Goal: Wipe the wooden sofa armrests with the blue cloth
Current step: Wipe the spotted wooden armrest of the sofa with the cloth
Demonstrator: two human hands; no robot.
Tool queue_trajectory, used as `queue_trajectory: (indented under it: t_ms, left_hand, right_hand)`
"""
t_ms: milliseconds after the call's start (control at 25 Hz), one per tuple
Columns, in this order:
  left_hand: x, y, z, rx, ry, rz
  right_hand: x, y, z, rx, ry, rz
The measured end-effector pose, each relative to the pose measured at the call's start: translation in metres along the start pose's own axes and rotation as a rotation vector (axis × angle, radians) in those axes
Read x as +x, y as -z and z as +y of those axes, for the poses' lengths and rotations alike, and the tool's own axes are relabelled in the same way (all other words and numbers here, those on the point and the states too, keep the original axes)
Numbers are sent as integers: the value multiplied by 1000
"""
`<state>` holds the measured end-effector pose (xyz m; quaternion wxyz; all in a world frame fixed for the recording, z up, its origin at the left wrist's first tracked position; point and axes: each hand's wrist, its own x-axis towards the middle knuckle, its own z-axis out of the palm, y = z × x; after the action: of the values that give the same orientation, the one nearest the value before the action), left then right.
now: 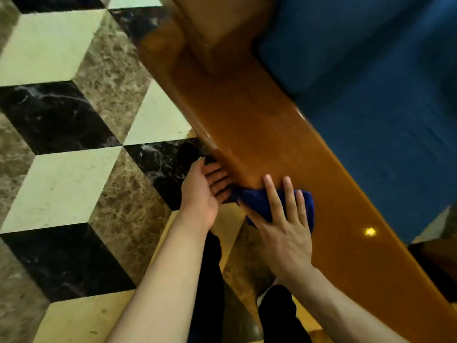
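The right hand (284, 226) presses the cloth (259, 201) flat-fingered on the armrest's (259, 125) near edge; the left hand (202, 189) cups the armrest's outer side, fingers loose. The bunched cloth may slide off that edge.

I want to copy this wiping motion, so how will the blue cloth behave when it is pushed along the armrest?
The blue cloth is probably soft and floppy: it lies bunched under the right hand, one edge drooping over the side. It likely glides easily, since the wooden armrest looks glossy, reflecting a light. Flat fingers probably stop it bunching further. The left hand sits at the armrest's edge.
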<state>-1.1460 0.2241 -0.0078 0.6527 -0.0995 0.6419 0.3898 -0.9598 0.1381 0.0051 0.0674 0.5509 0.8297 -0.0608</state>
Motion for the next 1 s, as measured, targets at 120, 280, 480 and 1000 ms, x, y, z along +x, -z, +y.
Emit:
queue_trajectory:
  t_ms: [120, 280, 480, 1000]
  left_hand:
    - [21, 4, 58, 56, -109, -17]
    - [47, 6, 141, 20, -261, 14]
    - [45, 1, 127, 55, -203, -15]
    - [88, -11, 307, 448, -196, 103]
  right_hand:
    - [124, 16, -34, -11, 139, 63]
    - [245, 36, -69, -65, 361, 100]
    - [229, 34, -66, -49, 253, 119]
    - [393, 82, -158, 467, -374, 32]
